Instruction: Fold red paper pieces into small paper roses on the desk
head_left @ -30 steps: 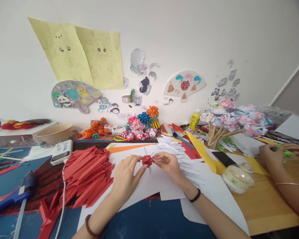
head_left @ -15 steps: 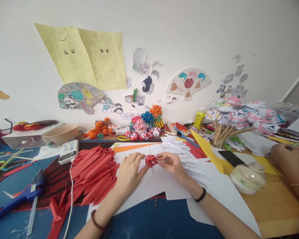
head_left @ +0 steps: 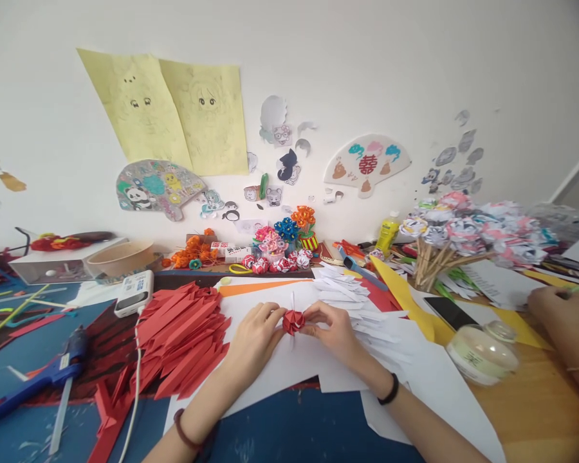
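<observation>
A small folded red paper ball (head_left: 294, 321) with white strip ends poking out above and below is held over the white paper sheets (head_left: 265, 386). My left hand (head_left: 257, 334) pinches its left side between thumb and fingers. From the right, my right hand (head_left: 334, 329) grips the other side with its fingertips. Left of my hands lies a heap of folded red paper strips (head_left: 188, 334). Folded white paper strips (head_left: 347, 299) spread out beyond my right hand.
A blue glue gun (head_left: 62, 366) and a white power bank (head_left: 134, 293) with a cable lie left. To the right are a phone (head_left: 450, 312), a clear bottle (head_left: 482, 354) and paper flowers (head_left: 477, 225). Another person's hand (head_left: 560, 315) is at the right edge.
The red paper ball has turned slightly in my fingers and sits a little lower. My right fingers have shifted their hold, and the whole view has drifted slightly.
</observation>
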The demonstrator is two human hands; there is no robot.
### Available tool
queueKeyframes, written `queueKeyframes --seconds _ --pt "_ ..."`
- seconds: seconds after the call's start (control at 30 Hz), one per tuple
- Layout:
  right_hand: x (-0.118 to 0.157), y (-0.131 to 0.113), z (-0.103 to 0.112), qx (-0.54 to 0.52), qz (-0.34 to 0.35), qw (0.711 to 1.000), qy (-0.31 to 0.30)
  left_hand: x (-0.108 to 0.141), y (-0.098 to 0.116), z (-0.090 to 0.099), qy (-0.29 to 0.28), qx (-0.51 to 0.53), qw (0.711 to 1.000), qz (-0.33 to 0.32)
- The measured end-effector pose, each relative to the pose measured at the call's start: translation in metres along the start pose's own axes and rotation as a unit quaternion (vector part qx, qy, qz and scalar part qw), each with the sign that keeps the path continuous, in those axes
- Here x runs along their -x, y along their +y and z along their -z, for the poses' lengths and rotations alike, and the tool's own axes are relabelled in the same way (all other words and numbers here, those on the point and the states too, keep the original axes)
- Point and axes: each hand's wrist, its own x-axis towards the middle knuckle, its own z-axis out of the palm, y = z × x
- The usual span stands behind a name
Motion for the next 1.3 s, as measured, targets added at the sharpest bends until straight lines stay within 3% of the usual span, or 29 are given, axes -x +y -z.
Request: queueKeyframes --seconds 0.13,0.37,0.77,1.3 --pt "0.003 -0.001 0.0 0.082 0.061 0.995 0.021 0.001 0.002 0.0 -0.007 -0.003 1.0 -0.008" --pt "0.007 0.001 0.0 0.22 0.172 0.96 0.029 0.004 0.005 -0.004 0.025 -0.004 0.999 0.029" --pt "0.008 -0.011 -0.002 0.228 0.182 0.956 0.012 0.007 0.012 -0.013 0.043 -0.028 0.996 0.066" --pt "0.006 -0.001 -0.003 0.215 0.135 0.967 -0.007 0.007 0.011 -0.013 0.047 -0.043 0.996 0.063"
